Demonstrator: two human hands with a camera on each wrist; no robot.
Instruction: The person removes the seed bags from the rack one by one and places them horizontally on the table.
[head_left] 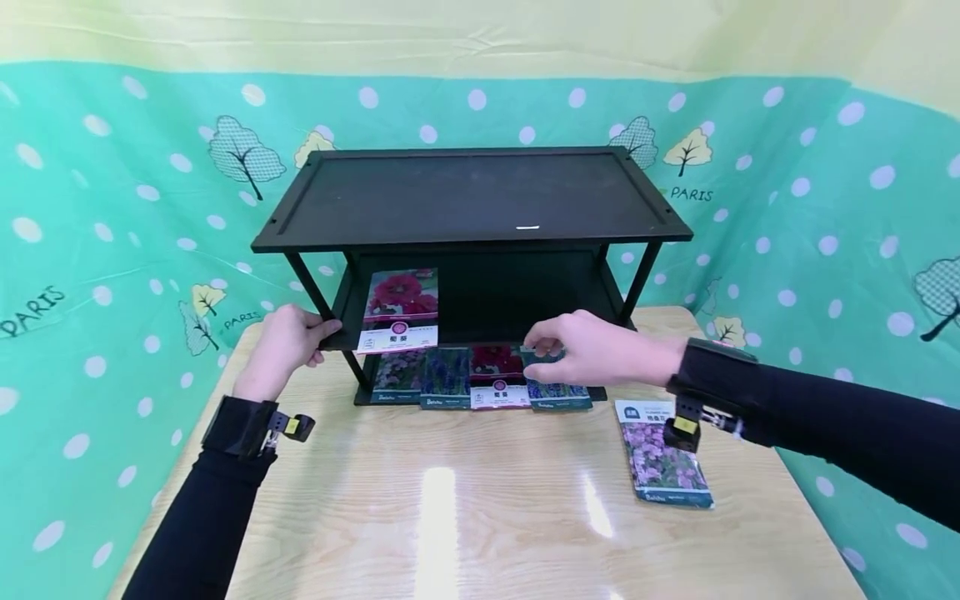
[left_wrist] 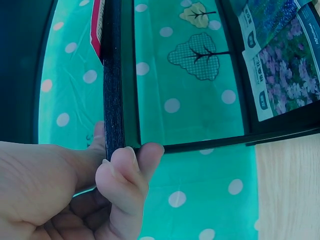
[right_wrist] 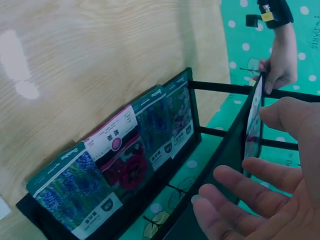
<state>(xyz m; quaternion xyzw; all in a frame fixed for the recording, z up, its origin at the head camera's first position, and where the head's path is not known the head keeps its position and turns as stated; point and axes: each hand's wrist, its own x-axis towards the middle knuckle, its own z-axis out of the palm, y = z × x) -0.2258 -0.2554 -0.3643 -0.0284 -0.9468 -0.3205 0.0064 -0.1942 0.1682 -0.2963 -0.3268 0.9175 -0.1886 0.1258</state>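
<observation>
**potting_shed:** Since the left hand (head_left: 287, 343) already has its fingers (left_wrist: 121, 172) curled round the black rack (head_left: 472, 196) at the left end of the middle shelf, is that grip doing anything useful?

**seedy_dave:** I'd say yes, it steadies the frame. The rack sits toward the far edge of the table (head_left: 480, 508), and it looks light enough to skid if nudged. Keep that hold firm.

**potting_shed:** And the right hand (head_left: 592, 350)?

**seedy_dave:** It's at the right end of the bottom shelf, over the blue-flower packet (head_left: 557, 392), fourth in a row leaning there. In the head view the fingertips look to be pinching its top edge, but the wrist view shows the fingers (right_wrist: 235, 187) loose and spread, so I can't tell whether it truly has hold.

**potting_shed:** Tips for that step?

**seedy_dave:** Go light. The red-flower packet (head_left: 498, 377) touches it on the left, so a shove probably tips the whole row. Ease it by the top edge only. Another red one (head_left: 400, 310) stands on the middle shelf, and a purple-flower packet (head_left: 662, 454) lies flat near the table's right edge.
</observation>
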